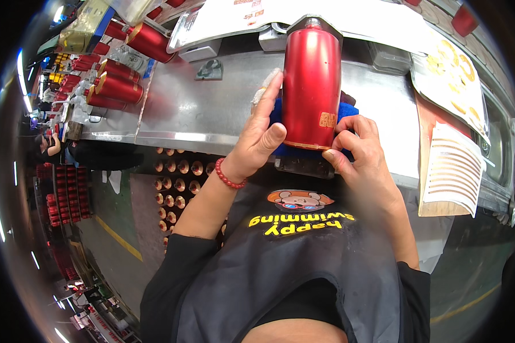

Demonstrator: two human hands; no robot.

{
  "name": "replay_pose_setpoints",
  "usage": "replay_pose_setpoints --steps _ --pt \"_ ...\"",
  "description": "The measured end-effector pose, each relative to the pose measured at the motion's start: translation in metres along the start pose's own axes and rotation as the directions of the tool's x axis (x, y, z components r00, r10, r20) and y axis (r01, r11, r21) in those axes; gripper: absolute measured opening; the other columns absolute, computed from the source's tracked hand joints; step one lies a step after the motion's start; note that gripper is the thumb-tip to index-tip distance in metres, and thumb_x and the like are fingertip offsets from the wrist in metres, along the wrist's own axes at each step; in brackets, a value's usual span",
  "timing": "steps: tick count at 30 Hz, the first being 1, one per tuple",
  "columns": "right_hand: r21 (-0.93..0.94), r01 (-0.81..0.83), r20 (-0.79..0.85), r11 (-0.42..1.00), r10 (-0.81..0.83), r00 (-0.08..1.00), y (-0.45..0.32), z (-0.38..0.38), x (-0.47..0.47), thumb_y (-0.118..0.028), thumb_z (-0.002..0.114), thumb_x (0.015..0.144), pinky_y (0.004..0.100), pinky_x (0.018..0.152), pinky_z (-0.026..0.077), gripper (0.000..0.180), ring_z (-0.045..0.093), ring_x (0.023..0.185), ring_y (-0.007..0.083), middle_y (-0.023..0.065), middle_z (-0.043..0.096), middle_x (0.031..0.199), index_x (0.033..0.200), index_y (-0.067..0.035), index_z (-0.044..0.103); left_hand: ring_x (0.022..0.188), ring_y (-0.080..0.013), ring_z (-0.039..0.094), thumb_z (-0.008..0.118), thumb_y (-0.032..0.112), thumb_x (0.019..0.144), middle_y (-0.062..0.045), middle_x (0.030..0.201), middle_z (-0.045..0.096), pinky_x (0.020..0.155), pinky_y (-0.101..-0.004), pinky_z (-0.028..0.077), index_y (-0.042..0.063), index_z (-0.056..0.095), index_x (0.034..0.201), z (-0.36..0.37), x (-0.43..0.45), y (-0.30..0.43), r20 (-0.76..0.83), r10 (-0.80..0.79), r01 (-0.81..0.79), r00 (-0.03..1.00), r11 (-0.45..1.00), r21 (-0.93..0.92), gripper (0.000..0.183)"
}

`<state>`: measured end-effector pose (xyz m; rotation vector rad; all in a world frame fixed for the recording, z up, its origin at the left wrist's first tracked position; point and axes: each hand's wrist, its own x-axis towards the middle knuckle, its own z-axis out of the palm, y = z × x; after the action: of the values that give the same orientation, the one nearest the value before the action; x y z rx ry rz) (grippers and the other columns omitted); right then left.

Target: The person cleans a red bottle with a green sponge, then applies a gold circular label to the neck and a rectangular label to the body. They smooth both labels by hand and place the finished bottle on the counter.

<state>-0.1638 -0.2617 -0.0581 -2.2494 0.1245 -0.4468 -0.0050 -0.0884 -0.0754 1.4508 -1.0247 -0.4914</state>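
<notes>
A glossy red bottle [312, 81] lies before me with its threaded clear neck [313, 23] pointing away. It rests on a blue cloth [347, 110] in a dark support. Near its base it bears a gold printed mark [327, 119], and a thin gold band [307, 145] runs along the bottom rim. My left hand [259, 124] lies along the bottle's left side, fingers extended, with white wraps on some fingertips. At the lower right rim, my right hand [356, 143] has its thumb and curled fingers at the band's end; whether they pinch it is hidden.
Gold strips on a white sheet [452, 171] lie on a board at right, below a tray of gold decals [450, 73]. A white sheet [326, 10] spans the back. Red bottles [118, 88] stand at left. A small dark block [209, 70] sits on the metal bench [184, 103].
</notes>
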Motion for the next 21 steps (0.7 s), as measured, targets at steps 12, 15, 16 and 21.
replay_pose_setpoints --steps 12,15,16,21 --pt "0.004 -0.01 0.009 1.0 0.01 1.0 -0.001 -0.001 0.001 -0.008 0.078 0.081 0.042 0.089 0.046 0.017 0.049 0.103 0.0322 0.0113 0.053 0.104 0.084 -0.002 0.062 0.15 -0.0428 0.019 0.076 0.057 0.083 -0.031 0.159 0.021 0.122 -0.0498 0.015 -0.008 0.011 0.157 0.004 0.004 0.004 -0.003 -0.056 0.053 0.998 0.935 0.349 0.118" --pt "0.003 -0.004 0.002 1.0 0.004 1.0 0.0 0.0 0.0 -0.008 0.078 0.081 0.0419 0.089 0.045 0.017 0.049 0.103 0.0323 0.0113 0.053 0.104 0.084 -0.002 0.062 0.15 -0.0411 0.019 0.075 0.056 0.084 -0.03 0.16 0.021 0.122 -0.0485 0.016 -0.01 0.01 0.157 0.011 0.006 0.008 -0.022 -0.001 0.013 1.0 0.859 0.512 0.118" --pt "0.005 -0.004 0.0 1.0 0.004 1.0 0.0 0.001 0.0 -0.008 0.078 0.081 0.0419 0.089 0.045 0.017 0.049 0.103 0.0324 0.0113 0.053 0.104 0.084 -0.002 0.062 0.151 -0.0397 0.019 0.075 0.056 0.086 -0.03 0.16 0.021 0.122 -0.0475 0.016 -0.01 0.01 0.156 0.012 0.006 0.007 -0.007 0.033 -0.023 0.999 0.82 0.572 0.117" --pt "-0.013 0.008 0.011 1.0 -0.007 1.0 0.0 0.0 0.0 -0.007 0.077 0.081 0.0426 0.089 0.045 0.018 0.05 0.103 0.0334 0.0116 0.054 0.104 0.084 -0.002 0.06 0.152 -0.0306 0.02 0.069 0.052 0.093 -0.025 0.163 0.02 0.123 -0.0403 0.014 -0.007 0.008 0.159 -0.002 0.002 -0.003 0.01 -0.046 0.047 0.999 0.991 -0.129 0.108"
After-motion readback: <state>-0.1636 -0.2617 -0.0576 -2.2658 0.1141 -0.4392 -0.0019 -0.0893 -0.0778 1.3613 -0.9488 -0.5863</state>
